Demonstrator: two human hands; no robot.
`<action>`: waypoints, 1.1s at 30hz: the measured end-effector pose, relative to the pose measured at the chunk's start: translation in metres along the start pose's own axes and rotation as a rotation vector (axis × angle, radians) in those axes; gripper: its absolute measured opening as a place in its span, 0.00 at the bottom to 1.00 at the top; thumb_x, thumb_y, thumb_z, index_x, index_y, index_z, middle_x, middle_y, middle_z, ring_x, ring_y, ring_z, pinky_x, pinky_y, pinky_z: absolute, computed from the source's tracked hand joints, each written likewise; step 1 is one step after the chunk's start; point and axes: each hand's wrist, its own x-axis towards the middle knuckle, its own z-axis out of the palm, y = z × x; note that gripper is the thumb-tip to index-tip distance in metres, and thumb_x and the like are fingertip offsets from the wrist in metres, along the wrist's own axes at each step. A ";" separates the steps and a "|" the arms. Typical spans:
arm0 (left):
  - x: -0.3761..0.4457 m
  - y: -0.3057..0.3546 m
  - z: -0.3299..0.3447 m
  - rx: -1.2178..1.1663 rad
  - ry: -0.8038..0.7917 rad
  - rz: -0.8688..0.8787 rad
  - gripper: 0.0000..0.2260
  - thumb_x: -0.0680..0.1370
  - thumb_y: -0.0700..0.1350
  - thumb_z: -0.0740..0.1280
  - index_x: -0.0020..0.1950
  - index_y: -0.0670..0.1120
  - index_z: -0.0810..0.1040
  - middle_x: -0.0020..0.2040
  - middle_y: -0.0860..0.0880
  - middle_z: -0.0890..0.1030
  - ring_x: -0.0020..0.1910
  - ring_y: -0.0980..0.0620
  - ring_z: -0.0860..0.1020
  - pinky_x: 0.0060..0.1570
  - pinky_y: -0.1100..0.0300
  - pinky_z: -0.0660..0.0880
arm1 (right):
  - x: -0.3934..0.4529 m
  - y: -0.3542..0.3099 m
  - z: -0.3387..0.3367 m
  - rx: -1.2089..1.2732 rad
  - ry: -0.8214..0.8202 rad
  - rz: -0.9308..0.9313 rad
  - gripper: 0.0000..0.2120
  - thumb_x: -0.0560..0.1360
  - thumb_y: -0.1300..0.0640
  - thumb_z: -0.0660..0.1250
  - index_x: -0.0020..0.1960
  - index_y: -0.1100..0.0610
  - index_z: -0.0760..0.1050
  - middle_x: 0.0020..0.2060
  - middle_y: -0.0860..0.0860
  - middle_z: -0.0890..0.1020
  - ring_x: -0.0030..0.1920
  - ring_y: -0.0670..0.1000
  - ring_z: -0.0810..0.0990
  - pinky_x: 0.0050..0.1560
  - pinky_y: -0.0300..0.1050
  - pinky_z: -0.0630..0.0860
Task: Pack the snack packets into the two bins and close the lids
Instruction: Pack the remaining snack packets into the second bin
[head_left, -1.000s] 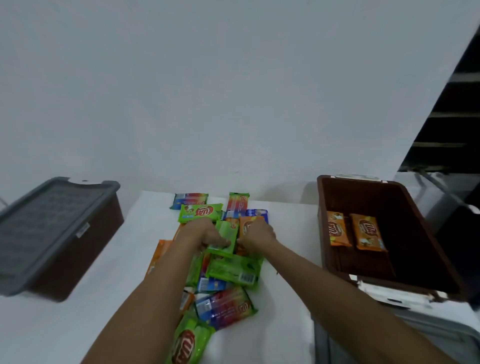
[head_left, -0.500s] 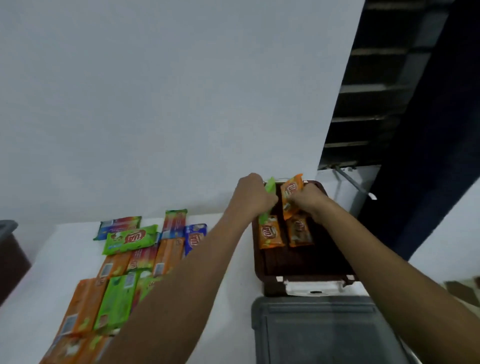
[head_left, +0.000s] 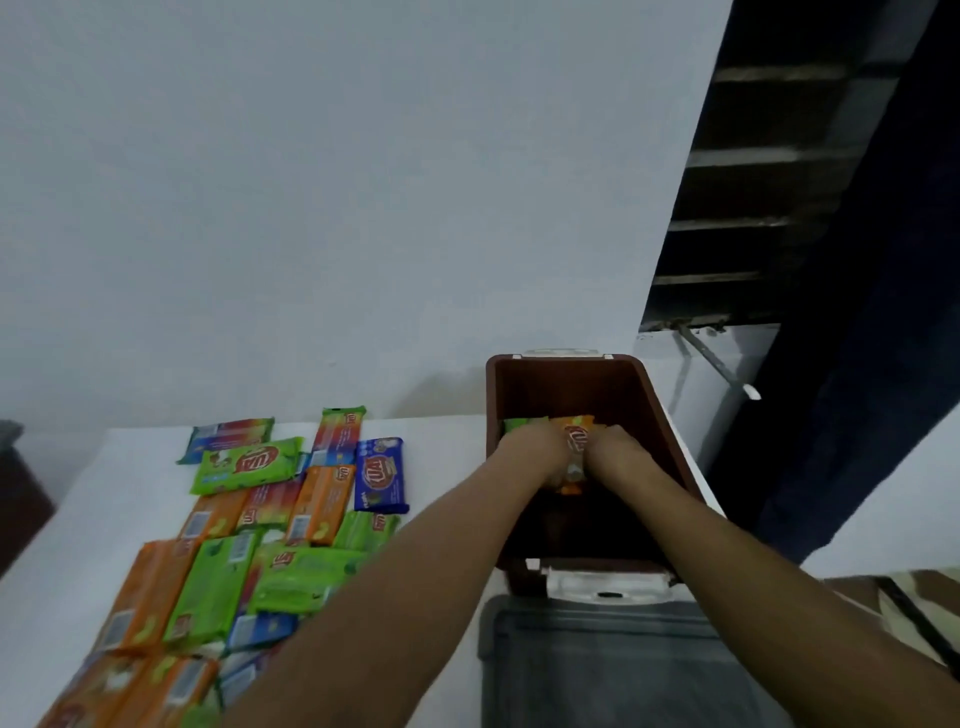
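**Both hands down in the brown bin, setting packets against its far wall**

Both hands were lowered into the open brown bin (head_left: 660, 415). The left hand (head_left: 535, 449) had its fingers curled over a green packet (head_left: 524, 423), only the far edge of which showed, and the right hand (head_left: 618, 452) was curled beside an orange packet (head_left: 575, 441) that stood between the two hands. Whether the right fingers pinched that packet or merely pressed it could not be told; the fingertips were hidden.

Both packets sat in the far half of the bin, the orange one with its long axis running toward and away from the person, the green one off to its left by the bin's left wall. The near half of the bin floor looked bare and dark.

The grey lid (head_left: 613, 665) lay just in front of the bin, under the forearms. The remaining packets (head_left: 291, 519) were spread over the white table (head_left: 441, 467) to the left of the bin, so the left hand was the nearer one for the next pick, by my judgement. Much packing seemed left, and no lid was yet closed on this bin.
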 end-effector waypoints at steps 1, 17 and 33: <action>-0.009 -0.003 -0.006 -0.088 0.088 0.027 0.14 0.76 0.40 0.67 0.61 0.38 0.76 0.52 0.41 0.79 0.50 0.44 0.78 0.53 0.55 0.75 | -0.004 -0.001 -0.003 -0.064 0.073 -0.054 0.19 0.78 0.60 0.62 0.68 0.63 0.70 0.65 0.59 0.75 0.65 0.59 0.75 0.59 0.49 0.74; -0.131 -0.231 0.105 -0.107 -0.208 -0.255 0.41 0.62 0.56 0.80 0.71 0.49 0.69 0.69 0.48 0.72 0.65 0.44 0.72 0.60 0.50 0.73 | -0.052 -0.194 0.107 -0.083 -0.122 -0.430 0.22 0.75 0.47 0.64 0.63 0.60 0.73 0.60 0.57 0.78 0.59 0.57 0.78 0.53 0.45 0.75; -0.146 -0.217 0.013 -0.501 0.432 -0.300 0.15 0.73 0.50 0.70 0.51 0.42 0.70 0.51 0.44 0.75 0.44 0.46 0.76 0.40 0.55 0.74 | -0.077 -0.152 0.012 0.874 -0.167 -0.271 0.28 0.76 0.63 0.64 0.71 0.67 0.55 0.60 0.63 0.74 0.42 0.55 0.76 0.27 0.43 0.72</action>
